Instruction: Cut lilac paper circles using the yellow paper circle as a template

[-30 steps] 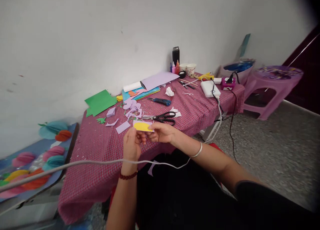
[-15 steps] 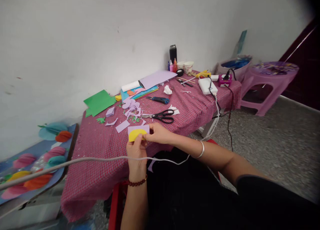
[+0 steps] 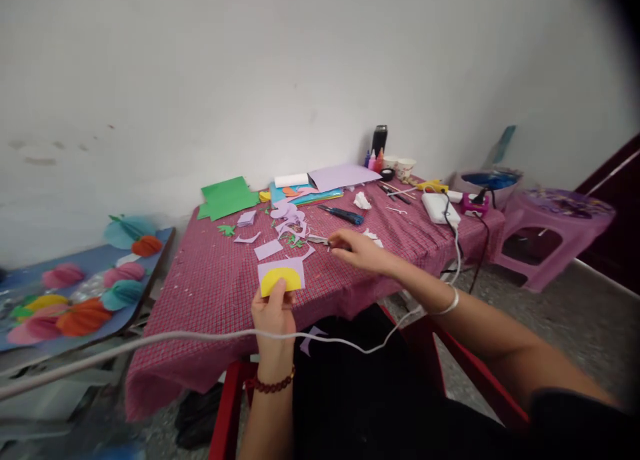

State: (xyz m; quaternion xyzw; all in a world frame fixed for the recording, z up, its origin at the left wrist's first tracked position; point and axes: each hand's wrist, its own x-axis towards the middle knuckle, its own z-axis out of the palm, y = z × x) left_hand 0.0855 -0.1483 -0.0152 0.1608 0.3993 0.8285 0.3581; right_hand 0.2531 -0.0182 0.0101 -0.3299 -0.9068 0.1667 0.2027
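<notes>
My left hand (image 3: pixel 274 310) pinches a purple paper rectangle (image 3: pixel 295 265) with a yellow half-round paper piece (image 3: pixel 281 273) lying against it, the thumb pressed on the yellow. Over on the right, my right hand (image 3: pixel 364 252) has its fingers curled at the black handles of a pair of scissors (image 3: pixel 320 240). The hand covers most of the handles, while the blades lie on the table pointing left among purple paper scraps (image 3: pixel 290 221). A small purple rectangle (image 3: pixel 269 249) lies just beyond the held paper.
A checked cloth covers the table (image 3: pixel 210 280). Toward the back are green sheets (image 3: pixel 230 199), a utility knife (image 3: pixel 345 215), glue bottles (image 3: pixel 373 161) and a white box (image 3: pixel 440 208) with cables. A pale cable (image 3: pixel 200 336) crosses in front of my left wrist. Paper ornaments (image 3: pixel 85 317) lie at left.
My right hand has left the held paper and moved right to the scissors' handles. My left hand still holds the purple and yellow paper. The camera view has shifted.
</notes>
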